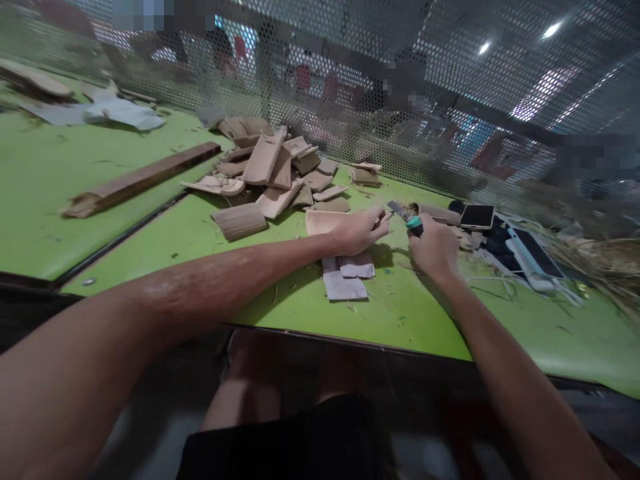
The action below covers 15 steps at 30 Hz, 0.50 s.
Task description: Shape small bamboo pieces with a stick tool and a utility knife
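Observation:
My right hand (434,245) is closed round the green and black handle of a knife (414,224), whose flat blade points up and left. Just left of the blade tip is my left hand (361,230), its fingers pinched together on something small that I cannot make out. A pale curved wooden piece (320,222) lies beside my left wrist. Below that hand, pale paper pieces (345,287) rest on the green table (400,327).
A heap of curved wooden pieces (267,160) stands left of centre, with a long wooden bar (145,177) further left. Phones (477,217), a cable and dry stalks (610,257) lie at the right. A perforated metal screen (340,100) rises behind the table.

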### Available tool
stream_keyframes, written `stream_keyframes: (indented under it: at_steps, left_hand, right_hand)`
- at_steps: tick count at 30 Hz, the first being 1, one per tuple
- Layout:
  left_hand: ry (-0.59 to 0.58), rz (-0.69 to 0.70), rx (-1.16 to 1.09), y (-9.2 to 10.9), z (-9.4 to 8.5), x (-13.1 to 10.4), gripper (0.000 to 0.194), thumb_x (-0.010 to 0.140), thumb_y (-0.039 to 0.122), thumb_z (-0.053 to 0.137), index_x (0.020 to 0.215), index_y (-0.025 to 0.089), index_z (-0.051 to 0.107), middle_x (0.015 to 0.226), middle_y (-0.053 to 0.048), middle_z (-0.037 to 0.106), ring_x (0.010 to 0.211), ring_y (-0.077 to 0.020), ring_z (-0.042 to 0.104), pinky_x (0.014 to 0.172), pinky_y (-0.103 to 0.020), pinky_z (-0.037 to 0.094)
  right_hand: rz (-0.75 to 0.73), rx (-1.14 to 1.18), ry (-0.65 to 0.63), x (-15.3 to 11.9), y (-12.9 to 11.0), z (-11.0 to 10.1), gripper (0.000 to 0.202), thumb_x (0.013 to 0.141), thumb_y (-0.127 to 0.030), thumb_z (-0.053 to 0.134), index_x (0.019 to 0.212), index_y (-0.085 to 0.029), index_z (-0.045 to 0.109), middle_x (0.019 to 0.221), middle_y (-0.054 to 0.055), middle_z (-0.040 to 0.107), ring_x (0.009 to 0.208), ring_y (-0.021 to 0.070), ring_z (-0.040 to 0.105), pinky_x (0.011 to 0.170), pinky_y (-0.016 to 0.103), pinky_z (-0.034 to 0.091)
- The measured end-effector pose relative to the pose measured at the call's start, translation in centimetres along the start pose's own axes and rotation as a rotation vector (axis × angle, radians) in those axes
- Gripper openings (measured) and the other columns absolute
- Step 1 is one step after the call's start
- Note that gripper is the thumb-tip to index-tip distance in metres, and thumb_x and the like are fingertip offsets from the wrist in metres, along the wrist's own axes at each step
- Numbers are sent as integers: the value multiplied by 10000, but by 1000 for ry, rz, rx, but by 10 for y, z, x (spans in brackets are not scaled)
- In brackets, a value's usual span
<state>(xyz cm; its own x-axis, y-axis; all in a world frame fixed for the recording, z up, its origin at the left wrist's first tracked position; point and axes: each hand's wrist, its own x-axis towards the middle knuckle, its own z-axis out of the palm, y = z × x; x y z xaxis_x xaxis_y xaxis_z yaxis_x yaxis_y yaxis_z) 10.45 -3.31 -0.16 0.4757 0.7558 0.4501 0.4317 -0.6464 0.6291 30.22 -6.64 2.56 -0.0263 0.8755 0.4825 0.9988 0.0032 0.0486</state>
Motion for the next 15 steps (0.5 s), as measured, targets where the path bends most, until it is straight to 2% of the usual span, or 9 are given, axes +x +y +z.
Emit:
stream_keyframes:
  at_steps: [3, 9, 12, 15]
  left_hand:
    - [22, -8, -32, -2, 3, 1, 209, 1043, 356, 448, 1069, 171, 541, 769, -33, 611, 684, -182, 524, 667, -325, 387]
    - [11, -1, -25, 0, 1, -1, 171, 1053, 344, 427, 1041, 191, 502, 763, -25, 592, 692, -178, 530, 655, -323, 374]
    - [-12, 0, 5, 1, -1, -4, 179, 1050, 342, 421, 1062, 184, 504, 784, -34, 610, 708, -184, 549, 670, -325, 389]
    - [-54, 27, 38, 0, -2, -5, 190, 1039, 351, 439, 1095, 182, 505, 820, -46, 634, 712, -189, 560, 668, -324, 396]
  right_hand:
    - [-5, -1, -4, 0, -1, -1, 240, 880, -281, 563, 1048, -195, 712, 841, 154, 729, 730, 283, 597, 614, 340, 262]
    - [61, -22, -60, 0, -6, -4, 238, 891, -246, 579, 1068, -191, 729, 867, 169, 735, 730, 284, 600, 631, 344, 258]
    - [93, 22, -20, 4, 3, 0, 257, 881, -261, 593, 1080, -185, 738, 880, 170, 738, 740, 284, 591, 643, 339, 270]
    - [197, 92, 58, 12, 22, 5, 301, 900, -382, 601, 1061, -172, 745, 883, 181, 730, 752, 293, 572, 654, 342, 287]
